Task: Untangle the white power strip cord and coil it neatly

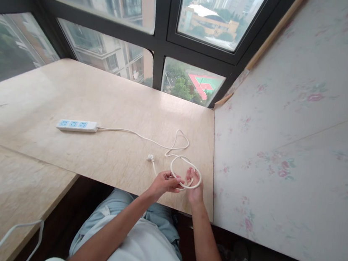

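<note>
A white power cord (193,187) is bent into a loop just above the table's front edge. My left hand (167,183) is closed, thumb and fingers pinching the lower left of this loop. On the loop's right side, my right hand (196,189) holds the cord with its palm turned up and fingers partly curled; the cord crosses over it. The cord's plug (150,158) lies on the table beyond my left hand. Farther left, the white power strip (77,126) rests with its blue sockets facing up, joined to the other end of the cord.
The pale wood-patterned table (117,98) runs up to dark-framed windows (161,40). A flower-patterned wall panel (288,132) borders it on the right. Another tabletop (1,194) stands at lower left, with a second white cable (19,225) hanging over its edge.
</note>
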A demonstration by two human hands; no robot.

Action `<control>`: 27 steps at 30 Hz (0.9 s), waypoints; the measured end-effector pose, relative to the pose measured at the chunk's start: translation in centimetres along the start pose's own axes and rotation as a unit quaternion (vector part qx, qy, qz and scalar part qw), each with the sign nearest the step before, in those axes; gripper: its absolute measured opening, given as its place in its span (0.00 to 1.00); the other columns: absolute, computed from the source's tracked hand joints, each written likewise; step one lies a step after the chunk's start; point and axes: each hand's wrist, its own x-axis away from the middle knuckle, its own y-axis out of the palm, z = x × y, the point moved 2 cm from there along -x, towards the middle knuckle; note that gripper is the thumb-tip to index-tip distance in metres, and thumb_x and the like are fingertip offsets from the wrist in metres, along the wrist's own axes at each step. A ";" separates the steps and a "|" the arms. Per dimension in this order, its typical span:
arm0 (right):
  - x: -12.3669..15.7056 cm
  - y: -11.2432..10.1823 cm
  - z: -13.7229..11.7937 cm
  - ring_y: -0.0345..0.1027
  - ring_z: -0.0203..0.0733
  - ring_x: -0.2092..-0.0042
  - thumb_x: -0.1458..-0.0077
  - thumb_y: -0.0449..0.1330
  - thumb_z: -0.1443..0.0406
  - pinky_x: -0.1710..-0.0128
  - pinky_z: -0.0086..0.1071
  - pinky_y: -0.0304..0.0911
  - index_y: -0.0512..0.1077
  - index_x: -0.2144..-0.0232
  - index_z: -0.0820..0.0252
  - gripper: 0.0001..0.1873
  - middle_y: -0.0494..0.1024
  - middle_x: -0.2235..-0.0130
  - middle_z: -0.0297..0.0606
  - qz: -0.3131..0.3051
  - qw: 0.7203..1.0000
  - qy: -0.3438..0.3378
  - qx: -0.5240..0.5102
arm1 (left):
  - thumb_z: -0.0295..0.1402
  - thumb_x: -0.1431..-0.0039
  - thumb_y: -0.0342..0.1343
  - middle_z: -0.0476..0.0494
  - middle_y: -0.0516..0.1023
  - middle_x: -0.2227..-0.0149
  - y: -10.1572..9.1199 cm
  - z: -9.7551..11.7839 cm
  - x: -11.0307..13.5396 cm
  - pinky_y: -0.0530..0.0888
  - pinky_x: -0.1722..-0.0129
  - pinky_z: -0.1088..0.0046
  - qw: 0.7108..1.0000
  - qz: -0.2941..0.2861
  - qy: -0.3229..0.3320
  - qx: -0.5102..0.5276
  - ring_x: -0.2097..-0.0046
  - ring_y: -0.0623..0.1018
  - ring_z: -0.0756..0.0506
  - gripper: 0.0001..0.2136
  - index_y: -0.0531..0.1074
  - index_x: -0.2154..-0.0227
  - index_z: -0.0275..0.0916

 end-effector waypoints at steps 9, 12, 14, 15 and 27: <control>2.8 -1.7 -3.3 0.56 0.41 0.38 0.50 0.56 0.42 0.43 0.35 0.60 0.58 0.41 0.61 0.42 0.60 0.40 0.43 0.024 0.998 -0.036 -0.043 | 0.32 0.59 0.70 0.36 0.79 0.63 1.1 -3.1 -1.7 0.76 0.57 0.72 0.993 0.054 0.019 0.101 0.61 0.79 0.46 0.17 0.74 0.66 0.30; 4.0 -0.9 -3.6 0.65 0.41 0.46 0.50 0.60 0.44 0.48 0.35 0.65 0.58 0.43 0.60 0.40 0.66 0.46 0.45 -0.035 0.997 -0.023 -0.059 | 0.34 0.57 0.70 0.36 0.79 0.62 1.0 -3.8 -1.4 0.75 0.56 0.72 0.998 0.019 -0.021 0.050 0.61 0.79 0.47 0.18 0.75 0.64 0.30; 4.5 -0.4 -3.6 0.70 0.38 0.56 0.52 0.63 0.45 0.57 0.32 0.67 0.62 0.47 0.61 0.37 0.70 0.52 0.44 -0.050 0.997 -0.016 -0.051 | 0.35 0.57 0.69 0.37 0.79 0.62 0.8 -3.8 -0.8 0.75 0.58 0.72 0.999 -0.003 -0.051 -0.009 0.61 0.79 0.46 0.17 0.76 0.65 0.31; 4.7 -0.3 -3.6 0.69 0.34 0.62 0.53 0.64 0.46 0.62 0.29 0.67 0.64 0.50 0.62 0.36 0.72 0.56 0.43 -0.049 0.998 -0.014 -0.045 | 0.35 0.57 0.69 0.37 0.79 0.62 0.6 -3.6 -0.4 0.75 0.59 0.71 0.997 -0.016 -0.069 -0.042 0.61 0.79 0.45 0.17 0.76 0.65 0.31; 4.8 -2.0 -4.0 0.58 0.26 0.77 0.51 0.63 0.51 0.77 0.23 0.56 0.70 0.58 0.62 0.24 0.69 0.69 0.36 -0.069 0.996 0.002 -0.051 | 0.33 0.53 0.63 0.39 0.78 0.67 -7.6 6.6 0.1 0.70 0.77 0.78 0.946 0.210 0.176 -0.172 0.71 0.75 0.49 0.13 0.76 0.64 0.33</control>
